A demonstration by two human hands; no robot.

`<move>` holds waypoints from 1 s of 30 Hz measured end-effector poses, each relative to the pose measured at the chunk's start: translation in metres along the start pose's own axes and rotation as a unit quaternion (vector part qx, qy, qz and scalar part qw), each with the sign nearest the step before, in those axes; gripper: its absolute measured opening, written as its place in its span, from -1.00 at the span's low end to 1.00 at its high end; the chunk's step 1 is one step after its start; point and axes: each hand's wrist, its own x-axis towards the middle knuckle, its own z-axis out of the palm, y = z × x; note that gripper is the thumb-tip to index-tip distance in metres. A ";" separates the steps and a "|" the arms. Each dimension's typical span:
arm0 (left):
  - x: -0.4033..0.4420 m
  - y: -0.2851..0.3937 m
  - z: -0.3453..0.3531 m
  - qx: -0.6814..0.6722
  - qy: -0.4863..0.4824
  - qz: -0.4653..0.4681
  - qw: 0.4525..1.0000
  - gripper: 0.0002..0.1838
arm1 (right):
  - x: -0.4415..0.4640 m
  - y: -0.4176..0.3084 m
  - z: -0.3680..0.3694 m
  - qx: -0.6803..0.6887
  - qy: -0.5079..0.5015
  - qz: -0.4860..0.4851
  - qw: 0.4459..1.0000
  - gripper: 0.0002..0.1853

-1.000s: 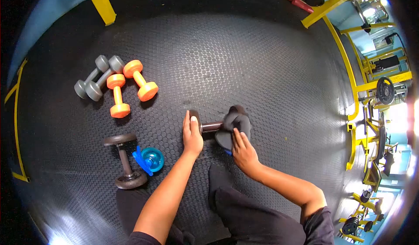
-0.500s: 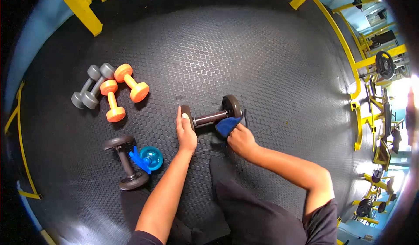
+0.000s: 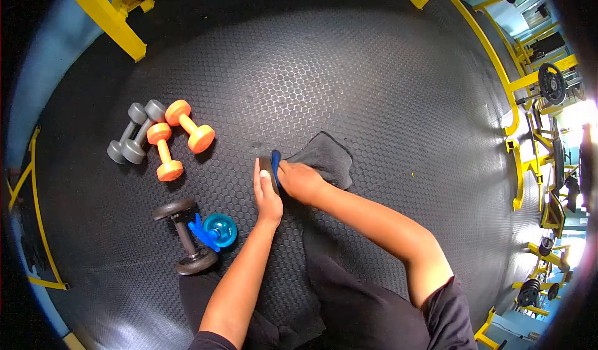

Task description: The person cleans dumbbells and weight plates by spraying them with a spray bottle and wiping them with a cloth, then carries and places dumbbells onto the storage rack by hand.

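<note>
My left hand (image 3: 268,195) lies flat against the outer face of a dark dumbbell's left end (image 3: 266,165), its fingers stretched out. Pressed to the inner side of that end, my right hand (image 3: 300,182) is closed on a cloth with a blue side and a grey side. The grey part of the cloth (image 3: 327,158) drapes to the right, over the dumbbell's handle and right end, which are hidden.
At the left lie two grey dumbbells (image 3: 129,141), two orange dumbbells (image 3: 164,154) and another dark dumbbell (image 3: 185,238). A blue spray bottle (image 3: 219,230) touches the latter's side. Yellow frames (image 3: 498,70) edge the black mat floor.
My right hand has moved left with the cloth, from the dumbbell's right end to its left end. The cloth now spreads over the handle. My left hand has stayed on the left end.
</note>
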 end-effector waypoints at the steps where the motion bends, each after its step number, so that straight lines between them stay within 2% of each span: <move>1: 0.001 0.000 0.000 -0.003 0.000 -0.002 1.000 -0.37 | 0.005 0.003 0.001 -0.038 -0.034 0.024 0.998 -0.69; 2: 0.002 0.000 -0.002 -0.008 0.000 -0.005 1.000 -0.37 | 0.003 0.011 0.007 -0.077 0.043 -0.011 0.996 -0.83; 6: 0.005 -0.001 -0.004 -0.022 0.010 -0.015 1.000 -0.37 | -0.001 0.007 0.013 -0.097 0.054 0.026 0.993 -0.86; 8: 0.004 0.000 -0.006 -0.025 0.014 -0.020 0.999 -0.37 | -0.012 0.009 0.014 -0.228 0.088 0.134 0.960 -0.87; 9: 0.003 -0.001 -0.007 -0.028 0.016 -0.025 0.999 -0.37 | -0.022 0.010 0.010 -0.284 0.058 0.161 0.943 -0.73; 11: 0.001 -0.002 -0.007 -0.039 0.013 -0.027 0.999 -0.37 | -0.047 0.004 0.018 -0.431 0.140 0.128 0.882 -0.56; 13: -0.002 -0.003 -0.007 -0.047 0.012 -0.023 0.999 -0.37 | -0.066 -0.016 0.015 -0.379 0.117 0.144 0.907 -0.50; 15: 0.000 -0.002 -0.006 -0.050 0.012 -0.022 0.998 -0.37 | -0.087 -0.035 0.015 -0.374 0.165 0.128 0.903 -0.55; 17: 0.004 0.000 -0.003 -0.053 0.011 -0.020 0.998 -0.37 | -0.108 -0.054 0.026 -0.237 0.076 0.166 0.954 -0.61; 19: 0.002 0.001 -0.008 -0.056 0.007 -0.019 0.998 -0.37 | -0.121 -0.057 0.033 -0.098 -0.043 0.168 0.980 -0.52; 20: 0.002 0.000 -0.006 -0.057 0.003 -0.018 0.998 -0.37 | -0.125 -0.051 0.034 0.007 -0.075 0.147 0.986 -0.38; 21: 0.003 0.002 -0.005 -0.059 0.000 -0.018 0.998 -0.37 | -0.123 -0.049 0.034 0.010 -0.070 0.148 0.986 -0.38; 23: 0.009 0.004 -0.006 -0.050 -0.011 -0.016 0.999 -0.37 | -0.117 -0.043 0.034 0.209 0.063 0.087 0.972 -0.39; 24: 0.011 0.004 -0.008 -0.045 -0.017 -0.018 0.999 -0.37 | -0.105 -0.042 0.028 0.285 0.071 0.164 0.942 -0.22; 25: 0.010 0.003 -0.011 -0.042 -0.020 -0.022 0.999 -0.37 | -0.092 -0.039 0.021 0.405 0.048 0.246 0.879 -0.23; 26: 0.006 0.000 -0.012 -0.041 -0.019 -0.029 0.999 -0.37 | -0.076 -0.040 0.028 0.549 0.123 0.274 0.780 -0.29; 27: 0.004 -0.003 -0.012 -0.042 -0.020 -0.034 0.998 -0.37 | -0.061 -0.036 0.040 0.671 0.194 0.293 0.653 -0.35; 28: 0.004 0.001 -0.010 -0.059 -0.036 -0.029 0.997 -0.36 | -0.051 -0.030 0.041 0.670 0.189 0.294 0.655 -0.35; 30: -0.002 0.010 -0.014 -0.039 -0.029 -0.033 0.998 -0.33 | -0.027 -0.022 0.043 0.810 0.274 0.324 0.404 -0.53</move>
